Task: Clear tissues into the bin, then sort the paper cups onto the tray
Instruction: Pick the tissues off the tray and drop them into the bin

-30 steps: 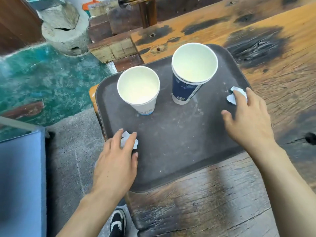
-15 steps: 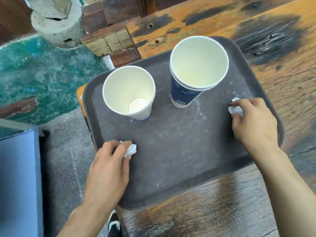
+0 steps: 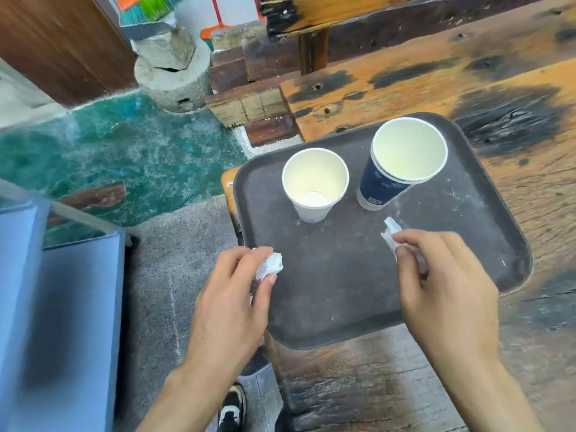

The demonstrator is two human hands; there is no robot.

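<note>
A dark tray [image 3: 486, 244] lies on the worn wooden table [image 3: 514, 88]. Two empty cups stand upright at its far side: a white paper cup [image 3: 314, 185] on the left and a dark blue cup [image 3: 402, 163] on the right, which looks like two nested cups. My left hand [image 3: 230, 310] pinches a crumpled white tissue [image 3: 270, 265] at the tray's left edge. My right hand [image 3: 445, 294] holds a second white tissue [image 3: 391, 233] above the tray's middle.
A blue container [image 3: 46, 307] stands on the floor at the left, below the table. Beyond it are green flooring, a stone block [image 3: 173, 76], stacked wood blocks [image 3: 249, 101] and brooms. My shoe [image 3: 232, 410] shows at the table's near edge.
Both hands closed on the tissues and lifted them off the tray. My right hand moved left from the tray's right edge toward its middle. The view swung left.
</note>
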